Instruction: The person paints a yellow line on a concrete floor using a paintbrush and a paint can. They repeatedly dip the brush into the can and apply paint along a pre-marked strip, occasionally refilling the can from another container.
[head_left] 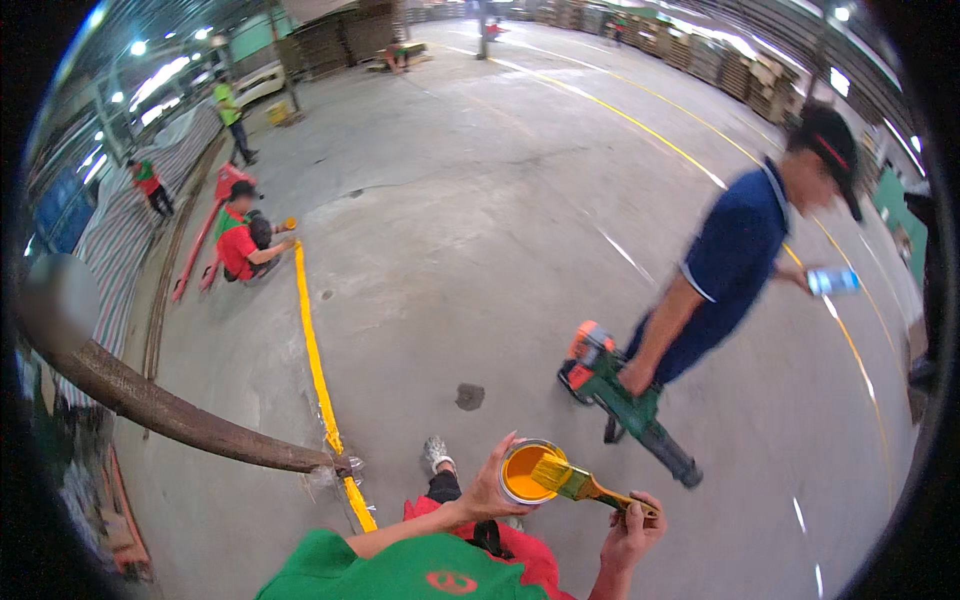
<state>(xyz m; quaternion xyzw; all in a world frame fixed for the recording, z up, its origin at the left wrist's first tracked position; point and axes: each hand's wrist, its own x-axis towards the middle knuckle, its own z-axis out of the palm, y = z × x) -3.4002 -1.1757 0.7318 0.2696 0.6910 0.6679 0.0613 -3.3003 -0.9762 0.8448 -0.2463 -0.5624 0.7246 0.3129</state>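
My left hand (487, 492) holds a small round can of yellow paint (527, 472) from its left side. My right hand (630, 530) grips the wooden handle of a flat paintbrush (572, 482). The brush's yellow-coated bristles rest over the open can. Below both hands are my red trousers and one grey shoe (436, 452) on the concrete floor.
A freshly painted yellow line (318, 370) runs up the floor to a crouching person in red (240, 245). A co-worker's bare arm (170, 415) reaches to the line from the left. A person in blue (725, 270) stands at the right, holding a green power tool (625, 400).
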